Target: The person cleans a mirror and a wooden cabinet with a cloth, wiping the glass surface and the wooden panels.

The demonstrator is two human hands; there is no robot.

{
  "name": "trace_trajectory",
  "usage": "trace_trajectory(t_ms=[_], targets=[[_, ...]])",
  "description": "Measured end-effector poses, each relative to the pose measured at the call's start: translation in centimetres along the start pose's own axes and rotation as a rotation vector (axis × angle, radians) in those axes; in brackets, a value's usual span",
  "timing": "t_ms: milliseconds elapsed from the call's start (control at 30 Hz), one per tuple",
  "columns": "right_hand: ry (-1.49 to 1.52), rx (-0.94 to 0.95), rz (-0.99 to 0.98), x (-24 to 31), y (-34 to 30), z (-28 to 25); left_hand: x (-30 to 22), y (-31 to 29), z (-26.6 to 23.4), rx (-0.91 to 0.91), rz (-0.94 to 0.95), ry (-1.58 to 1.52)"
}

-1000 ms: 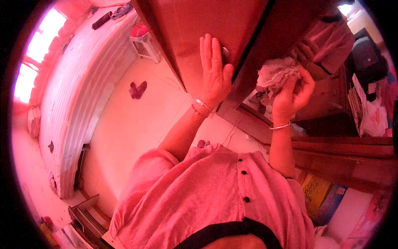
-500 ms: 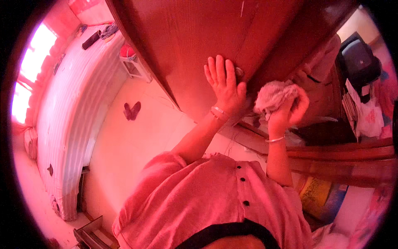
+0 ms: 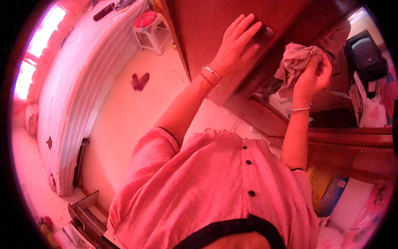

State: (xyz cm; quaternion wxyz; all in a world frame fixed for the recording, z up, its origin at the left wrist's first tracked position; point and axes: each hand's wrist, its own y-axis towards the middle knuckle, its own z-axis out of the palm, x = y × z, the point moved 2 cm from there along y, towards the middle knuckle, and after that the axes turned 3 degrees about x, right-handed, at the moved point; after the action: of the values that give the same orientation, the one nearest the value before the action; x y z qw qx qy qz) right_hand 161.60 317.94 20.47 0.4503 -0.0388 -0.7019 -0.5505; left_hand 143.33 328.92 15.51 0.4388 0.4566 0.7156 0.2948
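Crumpled cloth is sitting at two o'clock, loose folds pointing toward nine, long axis unclear. At eight, an open wooden drawer is standing, contents indistinct. At one, the left hand is spreading its fingers slightly over a brown door. The right hand is clamping the cloth; at three, papers are standing beside a white plastic bag.

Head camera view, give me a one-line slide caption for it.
Right hand gripping a crumpled cloth, left hand spread beside the knob on a brown door.
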Motion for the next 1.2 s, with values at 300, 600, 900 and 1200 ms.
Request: trace_trajectory(t_ms=[300, 600, 900, 1200], targets=[[0.056, -0.096, -0.079, 5.1, 1.2, -0.2, -3.2, 0.2, -1.7, 0.007, -0.051, -0.227], [-0.502, 0.644, -0.778, -1.4, -3.3, 4.0, -7.5, -1.6, 2.3, -0.218, -0.269, -0.378], [-0.236, 0.842, -0.775, 0.3, -1.7, 2.3, -8.4, -7.3, 5.0, -0.148, -0.065, 0.265], [-0.402, 0.962, -1.0, 1.1, 1.5, 2.9, -5.4, -1.4, 5.7, -0.156, -0.201, -0.001]])
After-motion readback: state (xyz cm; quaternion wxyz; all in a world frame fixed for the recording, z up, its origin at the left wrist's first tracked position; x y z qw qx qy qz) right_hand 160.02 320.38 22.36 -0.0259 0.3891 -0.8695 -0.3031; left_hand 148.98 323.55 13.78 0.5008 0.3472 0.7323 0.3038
